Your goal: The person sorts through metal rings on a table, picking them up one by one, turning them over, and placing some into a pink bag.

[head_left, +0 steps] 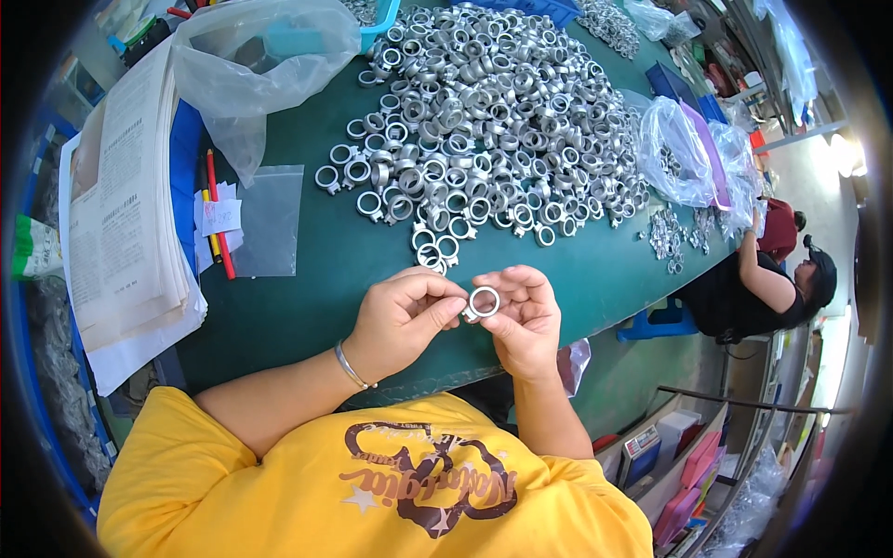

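Observation:
Over the near edge of the green table I hold a metal ring clamp [471,312], a silvery band with a small lug on its lower left. My right hand [528,325] grips the ring between thumb and fingers, the other fingers curled behind it. At the lug, the thumb and forefinger of my left hand [395,314] are pinched together; whatever sits between those tips is hidden. Just beyond my hands lies a large heap of similar ring clamps [493,112], its loose tail of rings [428,253] reaching close to my fingers.
To the left are stacked newspapers [126,205], a red pen [221,219] and a flat plastic bag [272,219]. A clear bag [251,56] lies behind them. Small metal parts [667,237] are piled at the right, near another person [758,288] seated at the table.

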{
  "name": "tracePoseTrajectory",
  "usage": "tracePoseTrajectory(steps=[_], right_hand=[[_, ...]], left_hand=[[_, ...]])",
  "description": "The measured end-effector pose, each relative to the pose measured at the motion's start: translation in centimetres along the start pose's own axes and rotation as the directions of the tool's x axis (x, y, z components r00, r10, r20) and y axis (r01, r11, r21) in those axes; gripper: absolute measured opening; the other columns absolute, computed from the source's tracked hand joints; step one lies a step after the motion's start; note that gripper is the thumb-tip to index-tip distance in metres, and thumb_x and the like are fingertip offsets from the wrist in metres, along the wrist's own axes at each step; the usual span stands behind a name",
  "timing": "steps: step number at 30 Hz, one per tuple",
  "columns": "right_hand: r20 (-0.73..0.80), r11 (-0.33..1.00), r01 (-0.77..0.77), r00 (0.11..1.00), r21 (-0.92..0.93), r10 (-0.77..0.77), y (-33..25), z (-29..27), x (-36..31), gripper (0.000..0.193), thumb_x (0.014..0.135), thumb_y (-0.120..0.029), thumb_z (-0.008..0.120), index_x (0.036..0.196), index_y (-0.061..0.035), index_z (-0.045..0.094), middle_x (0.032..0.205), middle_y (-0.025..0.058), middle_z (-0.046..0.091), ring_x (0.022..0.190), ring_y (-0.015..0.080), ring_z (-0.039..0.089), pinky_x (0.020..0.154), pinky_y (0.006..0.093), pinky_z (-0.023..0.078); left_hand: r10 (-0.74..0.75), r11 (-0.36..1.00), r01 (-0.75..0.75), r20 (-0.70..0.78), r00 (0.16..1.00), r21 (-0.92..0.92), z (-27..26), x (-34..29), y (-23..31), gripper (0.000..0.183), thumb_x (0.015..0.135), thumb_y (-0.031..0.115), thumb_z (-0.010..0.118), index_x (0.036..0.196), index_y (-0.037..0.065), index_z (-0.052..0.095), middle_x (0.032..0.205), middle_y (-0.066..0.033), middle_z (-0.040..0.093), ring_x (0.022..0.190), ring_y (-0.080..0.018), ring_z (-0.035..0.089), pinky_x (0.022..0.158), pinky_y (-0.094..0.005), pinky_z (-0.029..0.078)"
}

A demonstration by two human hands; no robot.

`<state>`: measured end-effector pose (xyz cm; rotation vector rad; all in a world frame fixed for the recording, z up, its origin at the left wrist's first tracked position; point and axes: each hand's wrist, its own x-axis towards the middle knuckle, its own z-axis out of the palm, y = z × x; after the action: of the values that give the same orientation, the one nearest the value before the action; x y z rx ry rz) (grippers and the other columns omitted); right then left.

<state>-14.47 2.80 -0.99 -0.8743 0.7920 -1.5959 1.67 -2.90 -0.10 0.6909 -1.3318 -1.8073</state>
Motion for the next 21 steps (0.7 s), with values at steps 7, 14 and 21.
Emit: tracePoseTrajectory(steps=[7, 14, 21], right_hand=[[0.115, 0.864, 0.231, 0.973, -0.447, -0.2, -0.2, 0.8, -0.3, 0.041, 0.073, 0.01, 0.063, 0.108, -0.0002, 0.047, 0.107, 0.0183, 0.055, 0.092, 0.0209, 0.059, 0.078, 0.0301, 0.05], [0.172, 0.455, 0.301, 0.937, -0.838, -0.304, -0.8, 2.2, 1.8, 0.014, 0.071, 0.006, 0.064, 0.084, 0.0012, 0.06, 0.086, 0.0138, 0.062, 0.074, 0.0251, 0.06, 0.067, 0.0299, 0.048], [0.232, 0.096, 0.246, 0.963, -0.965, -0.134, 0.8, 1.7, 4.9, 0.016, 0.069, 0.003, 0.063, 0.084, -0.0026, 0.063, 0.082, 0.01, 0.055, 0.077, 0.0275, 0.053, 0.067, 0.035, 0.045]], left_hand=[[-0.178, 0.975, 0.181, 0.037, 0.983, -0.131, -0.5, 0.1, -0.6, 0.012, 0.086, 0.005, 0.055, 0.095, -0.003, 0.057, 0.09, -0.0093, 0.06, 0.072, -0.0125, 0.061, 0.066, -0.0228, 0.052], [-0.294, 0.876, 0.233, -0.085, 0.952, -0.422, -0.7, 0.4, -0.3, 0.024, 0.093, 0.018, 0.044, 0.102, -0.002, 0.054, 0.087, -0.0102, 0.061, 0.074, -0.0152, 0.062, 0.062, -0.0244, 0.053], [-0.244, 0.916, 0.121, -0.291, 0.925, -0.383, -0.8, 1.0, 0.1, 0.01, 0.089, 0.012, 0.049, 0.09, 0.003, 0.052, 0.07, -0.003, 0.053, 0.053, -0.0061, 0.047, 0.04, -0.0172, 0.035]])
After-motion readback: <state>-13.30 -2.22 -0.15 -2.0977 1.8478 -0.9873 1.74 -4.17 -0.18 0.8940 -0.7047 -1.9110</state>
